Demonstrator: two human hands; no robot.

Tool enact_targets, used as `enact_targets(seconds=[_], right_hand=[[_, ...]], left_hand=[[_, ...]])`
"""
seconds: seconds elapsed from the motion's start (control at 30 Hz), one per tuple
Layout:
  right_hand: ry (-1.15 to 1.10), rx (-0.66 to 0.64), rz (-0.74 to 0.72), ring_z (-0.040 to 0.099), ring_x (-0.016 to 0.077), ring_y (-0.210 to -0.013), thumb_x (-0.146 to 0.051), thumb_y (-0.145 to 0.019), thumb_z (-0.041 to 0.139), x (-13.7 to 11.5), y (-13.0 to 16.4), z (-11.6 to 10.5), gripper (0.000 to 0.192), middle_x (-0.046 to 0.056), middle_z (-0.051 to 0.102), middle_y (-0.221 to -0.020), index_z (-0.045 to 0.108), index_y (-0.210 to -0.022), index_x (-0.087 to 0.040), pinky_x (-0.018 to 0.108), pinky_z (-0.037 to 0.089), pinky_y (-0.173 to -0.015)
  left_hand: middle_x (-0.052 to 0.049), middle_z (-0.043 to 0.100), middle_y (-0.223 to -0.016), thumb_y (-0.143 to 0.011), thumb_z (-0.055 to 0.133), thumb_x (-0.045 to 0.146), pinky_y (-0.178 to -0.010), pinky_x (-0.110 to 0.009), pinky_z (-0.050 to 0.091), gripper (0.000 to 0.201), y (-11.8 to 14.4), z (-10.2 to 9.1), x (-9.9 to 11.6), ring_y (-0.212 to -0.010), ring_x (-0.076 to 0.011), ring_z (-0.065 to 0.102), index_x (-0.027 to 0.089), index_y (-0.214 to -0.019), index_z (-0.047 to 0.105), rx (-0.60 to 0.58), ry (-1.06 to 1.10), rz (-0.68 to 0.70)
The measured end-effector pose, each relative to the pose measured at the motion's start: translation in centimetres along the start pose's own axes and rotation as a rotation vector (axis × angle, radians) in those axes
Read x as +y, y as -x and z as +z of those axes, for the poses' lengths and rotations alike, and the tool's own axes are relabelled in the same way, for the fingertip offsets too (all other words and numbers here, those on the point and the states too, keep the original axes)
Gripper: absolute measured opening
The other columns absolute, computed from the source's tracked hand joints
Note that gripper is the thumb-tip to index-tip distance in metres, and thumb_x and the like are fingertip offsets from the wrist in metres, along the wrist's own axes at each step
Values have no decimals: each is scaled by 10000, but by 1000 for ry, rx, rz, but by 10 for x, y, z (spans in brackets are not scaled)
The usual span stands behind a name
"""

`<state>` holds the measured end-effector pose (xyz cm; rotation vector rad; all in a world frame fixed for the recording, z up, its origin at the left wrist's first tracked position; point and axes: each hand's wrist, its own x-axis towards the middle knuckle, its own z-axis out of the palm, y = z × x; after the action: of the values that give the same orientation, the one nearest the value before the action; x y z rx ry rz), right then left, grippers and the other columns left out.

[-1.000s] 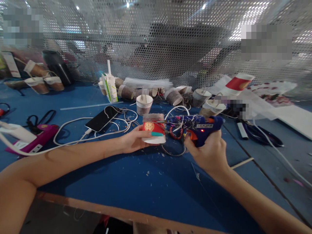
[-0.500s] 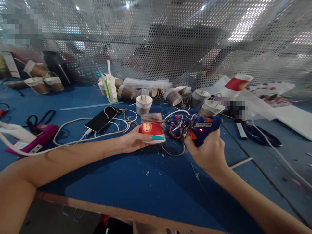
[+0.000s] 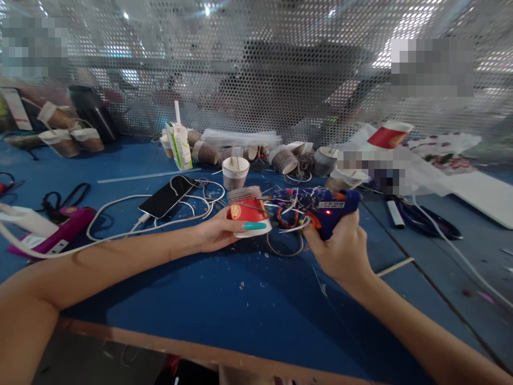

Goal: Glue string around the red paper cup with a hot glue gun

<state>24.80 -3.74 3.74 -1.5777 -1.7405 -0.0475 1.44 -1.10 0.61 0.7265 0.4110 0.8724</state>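
Starting at the far left of the blue counter [image 3: 248, 305], a magenta tool [image 3: 60, 231] is seen lying flat, with a black cord [image 3: 64, 197] coiled just behind it. Near the back left, several brown-wrapped cups [image 3: 64, 140] are laid on their sides. A white cable [image 3: 120, 222] is looped across the counter to a black phone [image 3: 167, 195], which lies face up. Behind the phone, a small drink carton [image 3: 179, 143] with a straw is stood upright, and a wrapped cup [image 3: 235, 172] is set upright just to its right.

At the centre, a red paper cup [image 3: 247, 215] is held upside down and tilted, just above the counter, by the left hand [image 3: 218, 233]; the grip is closed around the cup's lower rim, the thumb with a teal nail pressed across the front. Brown cord is seen wound around the cup's upper part.

To the right, a blue glue gun [image 3: 326, 208] is held by the right hand [image 3: 344, 254], the grip wrapped around the handle and a finger laid by the orange trigger. The nozzle is pointed leftward at the cup's wound band; whether it touches cannot be told. A small red light is lit on the gun's body.

Further back, more wrapped cups [image 3: 286, 158] are heaped together, and another red cup [image 3: 388, 136] is seen on its side. At the far right, black scissors [image 3: 428, 224] are laid flat.
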Motion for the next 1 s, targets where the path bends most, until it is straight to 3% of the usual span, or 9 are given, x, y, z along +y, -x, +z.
enact_targets(seconds=[0.33, 0.63, 1.0], right_hand=[[13, 12, -47, 677, 345, -810, -436, -784, 583, 5, 0, 0, 461, 166, 667, -909, 514, -1150, -164, 454, 549, -672], [0, 6, 13, 636, 290, -637, -447, -741, 559, 3, -2, 0, 361, 106, 627, -748, 442, -984, -208, 426, 517, -578], [3, 12, -14, 554, 224, -519, -428, -752, 573, 5, -2, 0, 326, 56, 600, -687, 419, -958, -227, 370, 451, -492]], left_hand=[[-73, 760, -991, -558, 849, 71, -1029, -386, 497, 552, 0, 1, 1, -952, -220, 728, 126, -1075, 665, 26, -39, -7], [-52, 775, -960, -512, 879, 75, -926, -287, 541, 564, 1, 0, 0, -896, -177, 734, 124, -1042, 690, 31, 14, -10], [-66, 782, -944, -569, 845, 75, -928, -291, 550, 453, 1, 2, 2, -885, -184, 741, 119, -1000, 712, 4, -21, -1]])
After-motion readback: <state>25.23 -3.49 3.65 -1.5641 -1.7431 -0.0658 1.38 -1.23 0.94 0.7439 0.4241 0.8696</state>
